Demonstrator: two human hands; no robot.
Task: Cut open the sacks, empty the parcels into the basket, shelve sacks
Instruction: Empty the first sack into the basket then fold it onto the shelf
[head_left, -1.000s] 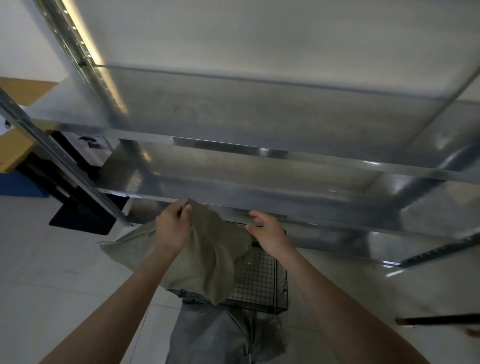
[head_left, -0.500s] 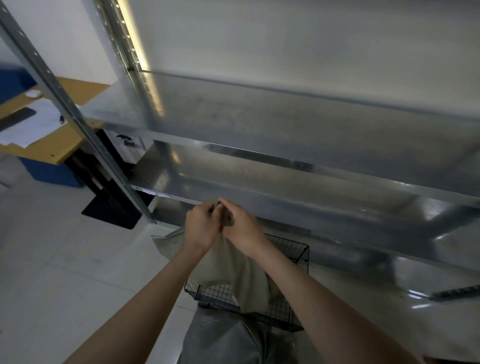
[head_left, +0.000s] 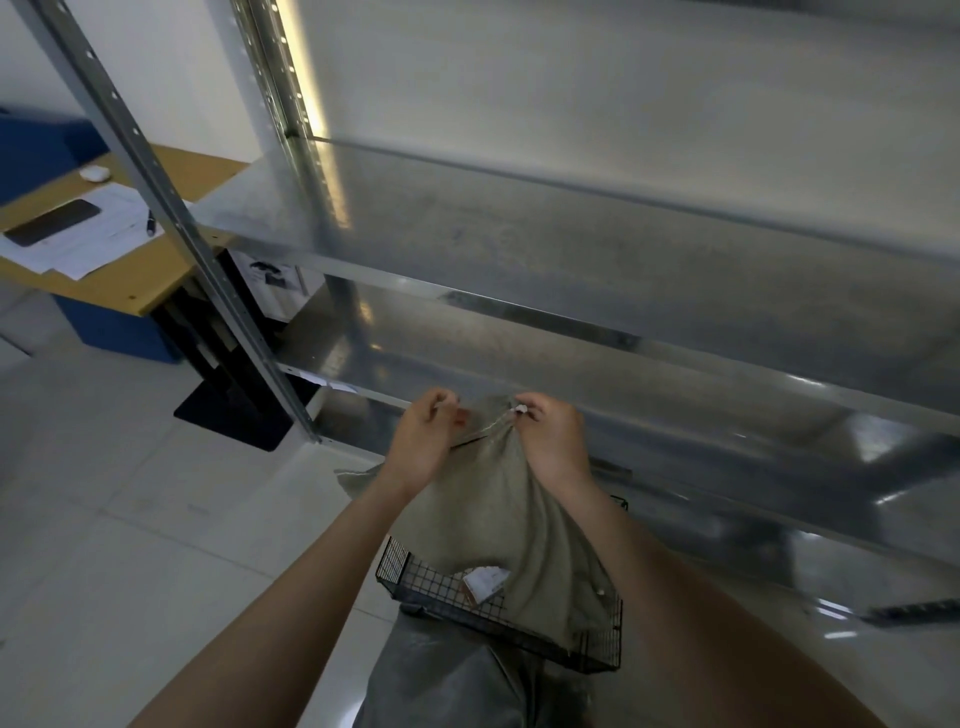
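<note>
Above black wire basket, left hand and right hand each grip, pinching, top edge of limp olive cloth sack; sack bottom hangs into basket. Galvanised metal shelf just beyond knuckles, pale tiled floor to left.

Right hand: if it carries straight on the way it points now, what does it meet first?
Probably the front edge of the nearest shelf, just beyond the right hand, which grips the sack by its neck. Depth is unclear; it might pass above that shelf.
</note>
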